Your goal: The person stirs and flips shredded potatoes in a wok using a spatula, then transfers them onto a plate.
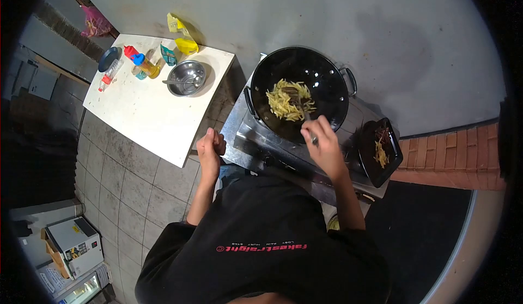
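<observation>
My right hand (322, 140) is closed around the handle of a spatula (304, 114). The spatula's dark head lies among pale yellow strips of food (284, 108), which look like cut potato, in the left part of a black wok (327, 94). The wok has two side handles and sits on a metal stove (261, 137). My left hand (211, 143) hangs in the air between the stove and the white table, its fingers curled in and nothing seen in them.
On the white table (147, 116) stand a metal bowl (187, 78) with a spoon, a red bottle (130, 52), a blue-capped bottle (147, 66), a yellow packet (184, 36) and a teal packet (168, 55). Right of the wok, a black tray (372, 160) holds food strips. A wall (392, 43) rises behind.
</observation>
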Available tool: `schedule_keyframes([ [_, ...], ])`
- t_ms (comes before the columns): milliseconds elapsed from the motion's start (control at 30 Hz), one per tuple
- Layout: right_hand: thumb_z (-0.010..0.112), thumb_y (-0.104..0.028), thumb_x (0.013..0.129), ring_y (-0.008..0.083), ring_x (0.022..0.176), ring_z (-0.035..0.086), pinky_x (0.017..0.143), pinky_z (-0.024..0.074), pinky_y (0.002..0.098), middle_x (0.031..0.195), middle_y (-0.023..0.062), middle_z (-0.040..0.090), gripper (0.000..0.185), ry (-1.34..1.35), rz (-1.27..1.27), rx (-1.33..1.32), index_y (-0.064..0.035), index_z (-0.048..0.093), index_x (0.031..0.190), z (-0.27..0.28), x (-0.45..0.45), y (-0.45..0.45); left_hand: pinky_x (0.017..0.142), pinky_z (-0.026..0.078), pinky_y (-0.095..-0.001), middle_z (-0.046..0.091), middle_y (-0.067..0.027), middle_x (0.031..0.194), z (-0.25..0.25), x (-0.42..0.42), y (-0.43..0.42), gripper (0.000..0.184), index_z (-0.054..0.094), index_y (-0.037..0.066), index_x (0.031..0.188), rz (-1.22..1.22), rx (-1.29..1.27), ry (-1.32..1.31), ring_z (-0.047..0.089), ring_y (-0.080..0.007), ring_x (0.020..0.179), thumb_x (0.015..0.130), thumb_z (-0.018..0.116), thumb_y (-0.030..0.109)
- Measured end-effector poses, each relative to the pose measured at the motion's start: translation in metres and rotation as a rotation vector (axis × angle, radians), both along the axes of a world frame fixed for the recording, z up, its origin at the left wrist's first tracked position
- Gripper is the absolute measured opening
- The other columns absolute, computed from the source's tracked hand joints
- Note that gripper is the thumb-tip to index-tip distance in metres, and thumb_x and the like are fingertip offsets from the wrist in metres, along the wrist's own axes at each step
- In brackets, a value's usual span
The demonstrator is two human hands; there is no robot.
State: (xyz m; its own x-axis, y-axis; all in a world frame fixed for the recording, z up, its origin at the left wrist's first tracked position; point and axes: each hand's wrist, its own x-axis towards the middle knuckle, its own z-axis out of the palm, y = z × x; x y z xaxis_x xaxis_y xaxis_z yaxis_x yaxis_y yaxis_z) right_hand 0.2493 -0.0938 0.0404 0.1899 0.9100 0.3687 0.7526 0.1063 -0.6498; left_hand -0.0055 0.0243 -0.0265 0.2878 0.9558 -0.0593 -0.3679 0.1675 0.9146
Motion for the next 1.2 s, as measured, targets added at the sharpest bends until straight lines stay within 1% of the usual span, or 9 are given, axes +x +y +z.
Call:
schedule_keyframes([
  [133,0.068,-0.001,0.08,0.0297,0.091,0.056,0.075,0.0467,0.0405,0.092,0.0118,0.048,0.024,-0.12,0.08,-0.104,-0.0049,0.062,0.102,0.009,-0.009,-0.018,0.044,0.016,-0.0263,0.026,0.0043,0.055,0.002,-0.006,0.0,0.048,0.031,0.012,0.061,0.047,-0.013,0.011,0.021,-0.007,0.048,0.102,0.043,0.033],
  [267,0.07,0.002,0.075,0.0295,0.088,0.056,0.075,0.0478,0.0396,0.093,0.0121,0.049,0.026,-0.132,0.093,-0.088,-0.003,0.064,0.1,0.011,-0.009,-0.028,0.044,0.016,-0.0262,0.026,0.0044,0.055,-0.003,-0.014,-0.002,0.047,0.032,0.012,0.061,0.075,-0.038,0.004,0.021,-0.0069,0.048,0.102,0.044,0.033],
  [400,0.071,0.002,0.074,0.0295,0.087,0.056,0.073,0.0486,0.0392,0.093,0.0127,0.05,0.026,-0.147,0.107,-0.077,-0.0016,0.064,0.099,0.017,-0.013,-0.034,0.044,0.016,-0.0261,0.026,0.0044,0.056,-0.003,-0.014,-0.01,0.047,0.032,0.012,0.062,0.07,-0.05,0.011,0.021,-0.0068,0.048,0.102,0.044,0.033],
  [567,0.071,0.001,0.075,0.029,0.082,0.059,0.069,0.0499,0.0374,0.093,0.0128,0.051,0.024,-0.107,0.135,-0.028,-0.0004,0.065,0.097,0.035,-0.034,-0.034,0.045,0.017,-0.026,0.025,0.0043,0.057,0.002,-0.01,-0.017,0.047,0.032,0.012,0.061,0.079,-0.077,0.007,0.021,-0.0069,0.05,0.102,0.043,0.032],
  [767,0.067,0.0,0.079,0.0288,0.086,0.055,0.072,0.0475,0.0403,0.091,0.0124,0.046,0.024,-0.112,0.223,-0.14,-0.0025,0.062,0.103,0.032,-0.041,-0.033,0.045,0.017,-0.0261,0.025,0.0042,0.056,0.003,-0.011,-0.018,0.047,0.031,0.012,0.061,0.088,-0.041,-0.005,0.022,-0.0072,0.05,0.102,0.044,0.032],
  [967,0.064,-0.003,0.083,0.0329,0.09,0.055,0.074,0.0468,0.0439,0.093,0.0131,0.046,0.022,-0.078,0.085,-0.184,-0.0063,0.059,0.104,0.011,-0.026,-0.018,0.045,0.017,-0.0263,0.026,0.0042,0.055,0.001,-0.011,-0.021,0.048,0.031,0.012,0.06,0.073,-0.048,0.015,0.022,-0.0073,0.048,0.101,0.045,0.033],
  [1100,0.063,-0.003,0.085,0.0342,0.086,0.056,0.073,0.0452,0.0444,0.09,0.0134,0.047,0.016,-0.014,-0.033,-0.08,-0.0056,0.057,0.099,0.016,-0.011,-0.015,0.046,0.016,-0.0283,0.024,0.0044,0.056,0.0,-0.006,-0.022,0.046,0.031,0.013,0.063,0.026,-0.019,0.094,0.022,-0.0086,0.05,0.099,0.045,0.037],
  [1133,0.063,-0.001,0.086,0.0336,0.076,0.057,0.068,0.0472,0.039,0.088,0.0132,0.047,0.011,-0.022,-0.061,0.005,-0.0025,0.058,0.096,0.021,-0.012,-0.014,0.046,0.016,-0.0282,0.024,0.0044,0.056,0.004,-0.002,-0.021,0.047,0.03,0.013,0.062,0.016,-0.027,0.082,0.021,-0.0086,0.05,0.1,0.046,0.037],
  [1200,0.062,-0.003,0.087,0.0344,0.081,0.056,0.071,0.0458,0.0419,0.089,0.0136,0.047,0.011,0.01,-0.061,-0.018,-0.004,0.058,0.097,0.029,-0.013,-0.015,0.046,0.016,-0.0281,0.023,0.0046,0.057,0.009,0.004,-0.019,0.047,0.029,0.013,0.062,-0.007,-0.045,0.07,0.021,-0.0084,0.05,0.1,0.046,0.037],
])
